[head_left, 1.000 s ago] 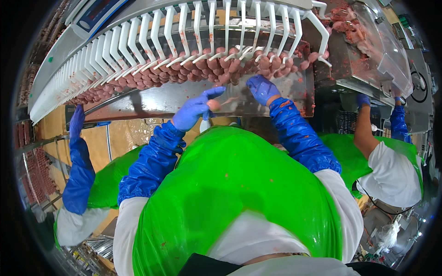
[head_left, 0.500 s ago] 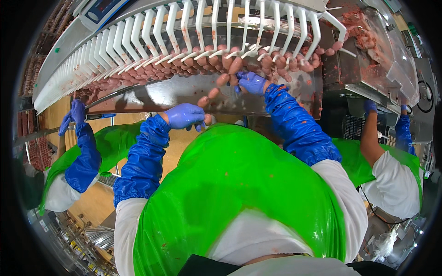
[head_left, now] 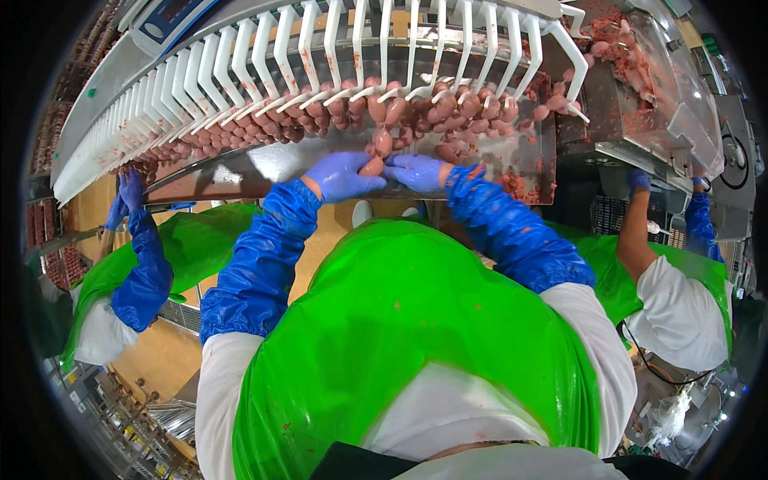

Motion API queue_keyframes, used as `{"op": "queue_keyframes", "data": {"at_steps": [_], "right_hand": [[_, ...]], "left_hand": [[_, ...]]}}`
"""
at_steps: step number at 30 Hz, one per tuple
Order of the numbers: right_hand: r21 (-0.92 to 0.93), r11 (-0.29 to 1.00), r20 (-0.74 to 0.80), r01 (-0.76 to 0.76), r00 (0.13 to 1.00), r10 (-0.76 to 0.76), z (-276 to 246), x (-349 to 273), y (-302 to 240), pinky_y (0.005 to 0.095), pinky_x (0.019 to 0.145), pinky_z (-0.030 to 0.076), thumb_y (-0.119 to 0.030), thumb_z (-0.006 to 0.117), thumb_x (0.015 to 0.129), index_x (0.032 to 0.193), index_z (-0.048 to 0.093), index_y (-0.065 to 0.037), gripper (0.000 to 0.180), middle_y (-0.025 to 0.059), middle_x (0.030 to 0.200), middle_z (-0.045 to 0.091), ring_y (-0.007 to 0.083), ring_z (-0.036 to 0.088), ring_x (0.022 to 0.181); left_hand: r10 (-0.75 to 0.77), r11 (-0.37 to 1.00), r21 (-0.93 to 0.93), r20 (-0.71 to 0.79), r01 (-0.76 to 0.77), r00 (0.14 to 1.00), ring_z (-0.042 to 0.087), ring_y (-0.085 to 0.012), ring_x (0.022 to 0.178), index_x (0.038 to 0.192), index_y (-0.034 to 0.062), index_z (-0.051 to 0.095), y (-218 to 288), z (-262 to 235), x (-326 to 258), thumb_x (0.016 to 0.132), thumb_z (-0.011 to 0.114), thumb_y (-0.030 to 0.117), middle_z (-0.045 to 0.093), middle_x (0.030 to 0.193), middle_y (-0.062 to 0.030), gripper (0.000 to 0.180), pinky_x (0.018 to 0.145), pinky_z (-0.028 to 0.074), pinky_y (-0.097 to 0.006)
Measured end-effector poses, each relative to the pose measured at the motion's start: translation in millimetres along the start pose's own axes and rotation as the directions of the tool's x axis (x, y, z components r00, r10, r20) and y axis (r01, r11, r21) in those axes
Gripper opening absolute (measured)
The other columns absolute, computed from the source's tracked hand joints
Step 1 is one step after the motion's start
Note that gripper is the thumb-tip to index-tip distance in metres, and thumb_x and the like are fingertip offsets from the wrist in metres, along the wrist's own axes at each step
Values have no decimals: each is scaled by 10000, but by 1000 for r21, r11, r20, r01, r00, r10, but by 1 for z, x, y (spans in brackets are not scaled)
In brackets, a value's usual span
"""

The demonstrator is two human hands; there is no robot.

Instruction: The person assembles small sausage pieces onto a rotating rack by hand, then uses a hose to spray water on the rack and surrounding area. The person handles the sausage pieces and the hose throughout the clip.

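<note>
A string of pale pink sausage links (head_left: 384, 144) hangs from the curved rack's white hooks (head_left: 394, 94) in front of me. At its lower end, my gloved left hand (head_left: 340, 176) is closed around one link (head_left: 373, 166). My gloved right hand (head_left: 414, 171) is right beside it, fingertips drawn together and pointing at that link. Whatever those fingertips pinch, if anything, is hidden. Many more linked sausages (head_left: 272, 122) hang in loops along the hooks, over a metal tray (head_left: 280, 164).
Meat scraps (head_left: 516, 188) lie on the tray's right end. A machine with a clear cover (head_left: 680, 96) and meat bits stands at the right. Co-workers' gloved hands (head_left: 128, 192) show at far left, and a co-worker's arm (head_left: 636, 224) at right. A control panel (head_left: 168, 18) sits upper left.
My left hand has moved right and up, and my right hand down toward me, so they now meet at the hanging string. The rack's hooks have shifted slightly.
</note>
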State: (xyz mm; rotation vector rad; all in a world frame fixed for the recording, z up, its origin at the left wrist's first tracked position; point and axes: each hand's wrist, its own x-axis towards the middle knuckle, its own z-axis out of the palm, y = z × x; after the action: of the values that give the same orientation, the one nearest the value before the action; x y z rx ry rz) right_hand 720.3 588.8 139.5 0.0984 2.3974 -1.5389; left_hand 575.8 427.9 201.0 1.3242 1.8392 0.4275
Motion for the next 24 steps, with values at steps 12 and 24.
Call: {"op": "queue_keyframes", "data": {"at_steps": [12,24], "right_hand": [[964,262,-58,47,998,34,22,54,42,367,1032,406,-67,433,924,1368,433,-38,445,112,1278,542,238,533,1175],[394,895,-81,-211,962,262,-11,34,157,405,862,468,-277,589,828,1127,602,-53,374,111,1089,645,262,598,1045]], "left_hand": [[13,999,-46,-163,-21,987,647,-275,847,1098,47,586,-19,29,7,840,663,344,661,940,-157,400,770,491,-375],[23,996,85,-179,-8,984,604,-388,800,997,64,610,-35,21,3,837,630,302,637,870,-192,288,694,475,-429]]}}
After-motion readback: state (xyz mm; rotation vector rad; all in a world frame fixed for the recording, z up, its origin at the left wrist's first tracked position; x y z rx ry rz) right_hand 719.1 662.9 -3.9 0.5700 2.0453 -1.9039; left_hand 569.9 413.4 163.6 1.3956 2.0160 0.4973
